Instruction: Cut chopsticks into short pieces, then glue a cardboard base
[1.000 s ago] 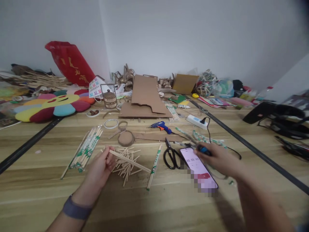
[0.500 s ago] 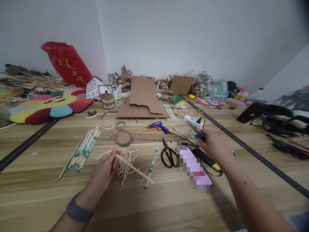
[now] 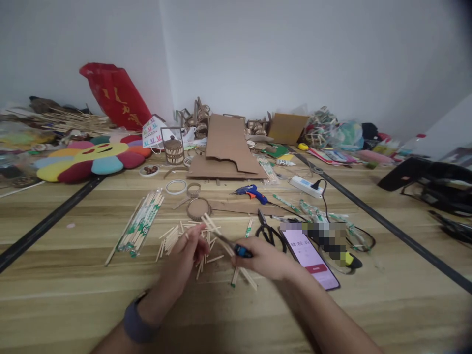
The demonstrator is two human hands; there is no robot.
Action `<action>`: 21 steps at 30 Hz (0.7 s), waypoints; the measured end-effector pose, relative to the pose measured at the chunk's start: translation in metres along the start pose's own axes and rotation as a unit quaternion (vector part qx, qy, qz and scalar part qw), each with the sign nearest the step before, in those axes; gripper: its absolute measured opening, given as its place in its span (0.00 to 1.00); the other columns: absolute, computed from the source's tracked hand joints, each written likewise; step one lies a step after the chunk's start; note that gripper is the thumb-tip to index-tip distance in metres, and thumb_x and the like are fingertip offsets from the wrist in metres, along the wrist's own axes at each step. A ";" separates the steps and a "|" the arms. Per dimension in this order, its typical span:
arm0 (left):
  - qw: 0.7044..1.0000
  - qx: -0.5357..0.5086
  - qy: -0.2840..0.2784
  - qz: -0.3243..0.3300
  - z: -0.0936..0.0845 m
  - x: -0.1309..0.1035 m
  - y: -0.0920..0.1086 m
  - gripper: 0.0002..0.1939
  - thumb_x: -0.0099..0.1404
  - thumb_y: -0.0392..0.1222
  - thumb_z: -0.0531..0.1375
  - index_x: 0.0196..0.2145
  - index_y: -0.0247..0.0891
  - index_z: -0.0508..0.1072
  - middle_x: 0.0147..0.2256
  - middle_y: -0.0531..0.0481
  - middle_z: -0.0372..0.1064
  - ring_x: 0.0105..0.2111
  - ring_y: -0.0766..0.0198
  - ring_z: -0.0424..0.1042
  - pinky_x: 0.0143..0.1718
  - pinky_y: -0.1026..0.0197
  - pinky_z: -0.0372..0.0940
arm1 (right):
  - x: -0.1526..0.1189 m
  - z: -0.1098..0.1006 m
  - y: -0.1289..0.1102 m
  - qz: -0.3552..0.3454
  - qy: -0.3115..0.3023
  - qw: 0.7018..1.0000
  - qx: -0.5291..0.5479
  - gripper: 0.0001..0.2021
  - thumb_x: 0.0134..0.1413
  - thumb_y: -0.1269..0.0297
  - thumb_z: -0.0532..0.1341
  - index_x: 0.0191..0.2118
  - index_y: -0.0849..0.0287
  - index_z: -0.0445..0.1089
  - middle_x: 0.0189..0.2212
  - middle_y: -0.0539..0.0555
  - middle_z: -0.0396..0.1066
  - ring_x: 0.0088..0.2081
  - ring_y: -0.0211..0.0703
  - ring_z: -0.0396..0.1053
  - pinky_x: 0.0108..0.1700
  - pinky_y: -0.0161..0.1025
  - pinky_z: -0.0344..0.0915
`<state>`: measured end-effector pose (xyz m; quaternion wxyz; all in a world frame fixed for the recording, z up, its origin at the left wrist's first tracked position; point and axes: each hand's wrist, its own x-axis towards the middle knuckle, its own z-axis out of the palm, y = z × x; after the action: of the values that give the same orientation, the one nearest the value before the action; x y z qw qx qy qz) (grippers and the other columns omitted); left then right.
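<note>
The right hand (image 3: 263, 258) is closed round a blue-and-black-handled metal tool (image 3: 243, 251). Long, pale wooden sticks (image 3: 249, 279) slant beside and beneath its fingers. The left hand (image 3: 184, 255) has curled fingers near the sticks' upper ends; blur hides whether it pinches any. Short pale wooden sticks (image 3: 170, 239) lie around it. Best, I judge, to align the long sticks, support them close to the tool, and keep fingertips off its metal end.

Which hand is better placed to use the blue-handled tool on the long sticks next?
Probably the right hand: it holds the blue-handled tool, close beside the long sticks. The left hand is near their far end, with no visible tool.
</note>
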<state>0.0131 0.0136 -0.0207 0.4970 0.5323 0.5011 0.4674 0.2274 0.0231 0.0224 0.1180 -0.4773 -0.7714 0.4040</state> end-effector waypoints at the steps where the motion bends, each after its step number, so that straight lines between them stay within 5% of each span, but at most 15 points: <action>1: 0.997 0.072 -0.018 0.037 0.000 -0.003 0.000 0.23 0.70 0.55 0.46 0.48 0.37 0.70 0.26 0.52 0.70 0.24 0.63 0.65 0.27 0.62 0.60 | -0.001 -0.005 0.005 0.016 0.021 1.000 0.004 0.11 0.52 0.60 0.58 0.24 0.58 0.61 0.22 0.45 0.58 0.26 0.37 0.56 0.29 0.33 0.52; 3: 0.961 0.225 -0.093 0.134 0.003 -0.008 -0.001 0.18 0.71 0.48 0.46 0.46 0.38 0.71 0.34 0.47 0.73 0.33 0.59 0.70 0.36 0.58 0.63 | -0.003 -0.013 0.013 0.055 0.053 0.997 0.019 0.13 0.52 0.56 0.59 0.23 0.57 0.60 0.21 0.45 0.57 0.26 0.37 0.55 0.28 0.33 0.52; 5: 0.894 0.349 -0.183 0.213 0.007 -0.012 -0.001 0.15 0.70 0.40 0.47 0.40 0.39 0.74 0.38 0.45 0.74 0.40 0.56 0.70 0.43 0.55 0.63 | -0.004 -0.017 0.021 0.082 0.056 0.994 0.041 0.16 0.51 0.52 0.60 0.23 0.57 0.60 0.20 0.45 0.58 0.24 0.37 0.55 0.27 0.33 0.52; 9: 0.794 0.504 -0.254 0.227 0.013 -0.010 0.000 0.15 0.67 0.30 0.48 0.39 0.38 0.74 0.39 0.45 0.75 0.41 0.55 0.71 0.45 0.53 0.63 | -0.001 -0.011 0.027 0.086 0.054 0.993 0.062 0.16 0.53 0.53 0.59 0.23 0.57 0.60 0.19 0.46 0.59 0.24 0.36 0.56 0.27 0.32 0.53; 15: 0.771 0.581 -0.174 0.193 0.011 -0.003 0.000 0.15 0.67 0.29 0.49 0.43 0.36 0.74 0.41 0.40 0.75 0.43 0.50 0.71 0.46 0.48 0.64 | 0.009 0.004 0.025 0.050 0.088 0.991 0.083 0.13 0.55 0.57 0.58 0.23 0.57 0.59 0.21 0.45 0.59 0.25 0.37 0.57 0.28 0.33 0.54; 19: 0.769 0.501 -0.284 0.275 0.020 -0.012 -0.002 0.19 0.65 0.26 0.50 0.49 0.38 0.72 0.51 0.44 0.72 0.53 0.52 0.67 0.55 0.50 0.60 | 0.018 0.011 0.025 0.016 0.122 0.989 0.087 0.14 0.55 0.56 0.58 0.24 0.56 0.58 0.23 0.46 0.59 0.28 0.38 0.58 0.32 0.34 0.57; 21: 0.770 0.493 -0.306 0.266 0.025 -0.014 -0.006 0.20 0.64 0.24 0.49 0.50 0.34 0.72 0.53 0.41 0.71 0.55 0.51 0.66 0.57 0.51 0.60 | 0.021 0.012 0.026 0.011 0.135 0.987 0.085 0.13 0.56 0.57 0.57 0.25 0.56 0.58 0.23 0.46 0.59 0.28 0.38 0.59 0.32 0.33 0.58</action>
<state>0.0368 -0.0022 -0.0279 0.1485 0.9312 0.3226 0.0820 0.2266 0.0400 -0.0081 0.2570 -0.5245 -0.7056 0.4013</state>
